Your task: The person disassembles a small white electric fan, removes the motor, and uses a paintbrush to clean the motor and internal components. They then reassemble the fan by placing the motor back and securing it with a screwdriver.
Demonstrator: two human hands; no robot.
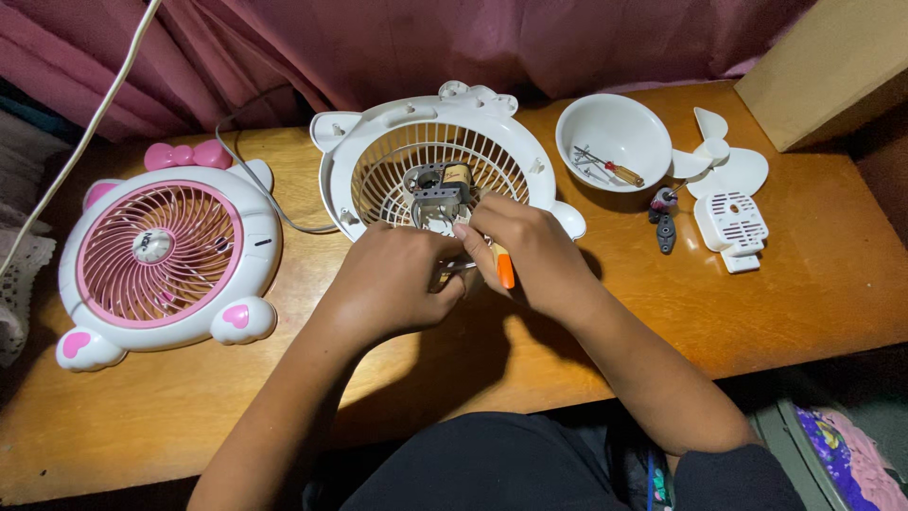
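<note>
Nearest, the left hand (pixel 402 279) is curled tight, pinching a small metal part (pixel 452 270) just beside the right hand (pixel 530 251); the right hand's fingers close around an orange-handled screwdriver (pixel 505 268), fingertips touching the motor (pixel 438 192); the motor sits inside the white fan housing (pixel 378 132) on the wooden table (pixel 804 284); left lies a pink-and-white fan (pixel 165 260); farther right, a white bowl (pixel 615 128) holding screws, and white fan blades (pixel 724 161).

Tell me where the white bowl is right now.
In the head view, the white bowl sits at the table's far right, between the open fan housing and the loose white fan blade.
</note>
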